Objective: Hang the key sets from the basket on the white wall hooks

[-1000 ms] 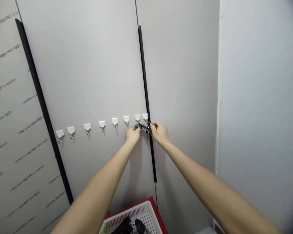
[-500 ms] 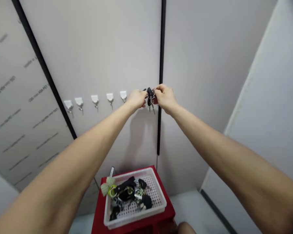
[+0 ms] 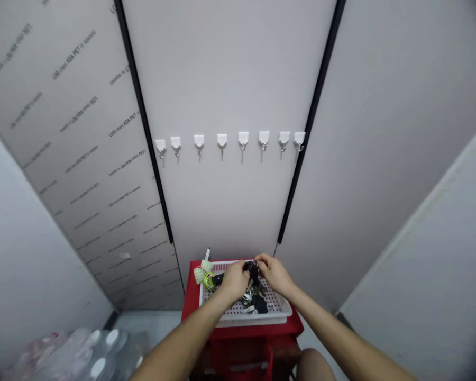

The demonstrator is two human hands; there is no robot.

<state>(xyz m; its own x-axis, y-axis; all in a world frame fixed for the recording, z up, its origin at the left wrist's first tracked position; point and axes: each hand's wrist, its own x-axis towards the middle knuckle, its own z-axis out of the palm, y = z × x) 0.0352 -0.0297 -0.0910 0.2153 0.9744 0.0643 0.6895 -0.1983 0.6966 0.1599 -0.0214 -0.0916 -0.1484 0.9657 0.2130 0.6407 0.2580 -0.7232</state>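
Over the back part of a white perforated plastic basket (image 3: 257, 318), my left hand (image 3: 235, 280) and my right hand (image 3: 274, 275) are close together. Between their fingers is a bunch of keys (image 3: 253, 271) with black heads; both hands are closed on it. More keys and dark key holders (image 3: 258, 305) lie heaped in the basket, partly hidden by my left hand. At the basket's left corner sit a pale green checked bow (image 3: 203, 272) and a yellow-green ring-like piece (image 3: 209, 281).
A red stool (image 3: 191, 299) carries the basket. Above it, a row of several white adhesive hooks (image 3: 243, 138) runs across the pale wall panel (image 3: 226, 201), between two black strips (image 3: 319, 84). Clear plastic bottles (image 3: 107, 354) stand on the floor at lower left.
Both hands have come down from the right end of the hook row to the basket, with the keys between them. The view has shifted, showing the whole row of hooks.
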